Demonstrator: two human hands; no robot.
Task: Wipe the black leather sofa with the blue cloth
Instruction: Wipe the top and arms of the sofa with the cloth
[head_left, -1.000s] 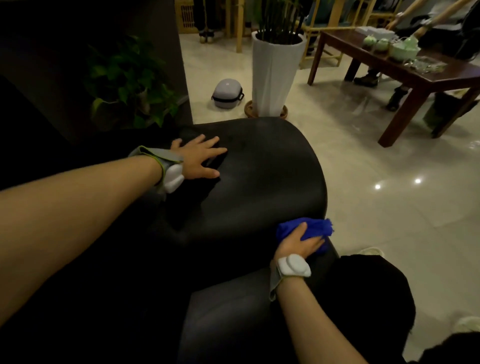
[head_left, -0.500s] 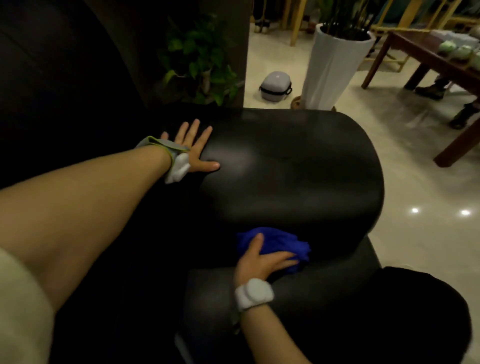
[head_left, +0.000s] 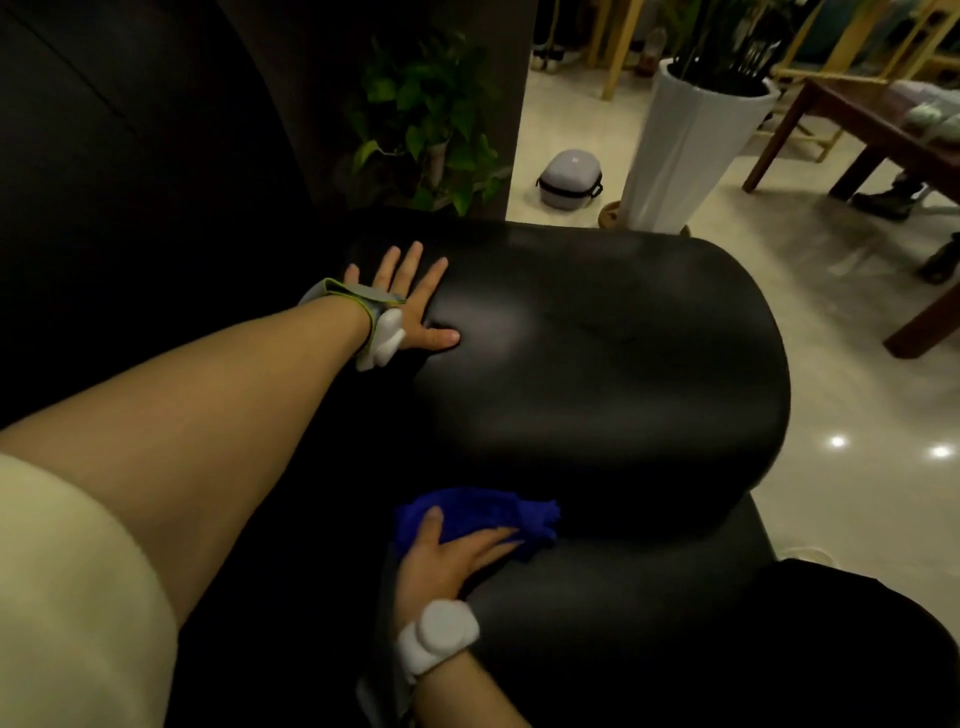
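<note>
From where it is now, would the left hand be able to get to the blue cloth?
Probably yes. The left hand lies flat on the sofa, holding nothing, and only bare leather lies between it and the cloth, though the right hand already presses on that.

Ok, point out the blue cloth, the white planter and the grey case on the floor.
blue cloth (head_left: 483, 512): head view, bunched middle above the fingers.
white planter (head_left: 685, 150): head view, front wall.
grey case (head_left: 570, 179): head view, domed top.

The sofa (head_left: 597, 364) is smooth black leather with a dull sheen; the cloth (head_left: 483, 512) looks soft; the floor (head_left: 857, 395) tiles are glossy.
</note>
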